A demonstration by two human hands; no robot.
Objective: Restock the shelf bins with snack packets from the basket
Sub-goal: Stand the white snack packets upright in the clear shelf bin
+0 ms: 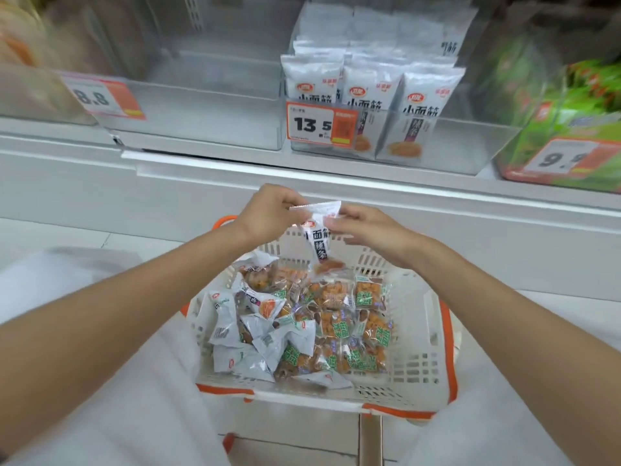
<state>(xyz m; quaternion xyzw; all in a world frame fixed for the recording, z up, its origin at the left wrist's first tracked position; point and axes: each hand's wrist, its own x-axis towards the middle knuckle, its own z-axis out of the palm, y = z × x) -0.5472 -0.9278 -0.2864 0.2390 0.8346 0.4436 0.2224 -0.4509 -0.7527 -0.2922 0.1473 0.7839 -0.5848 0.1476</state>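
We see one small snack packet (319,242) held mid-frame, just above the far rim of the basket (420,364). It is glossy white film with a crimped, serrated top seal, bold black characters, a red logo and an orange food picture at its lower end. The left hand (272,210) pinches the top seal with curled fingers; the right hand (369,233) pinches the packet's right edge between thumb and fingertips. The basket is white slotted plastic with orange trim, holding crumpled white packets (235,327) and clear green-labelled ones (353,326). In the upper right, a clear rigid bin (447,142) holds matching white packets (369,92) standing upright.
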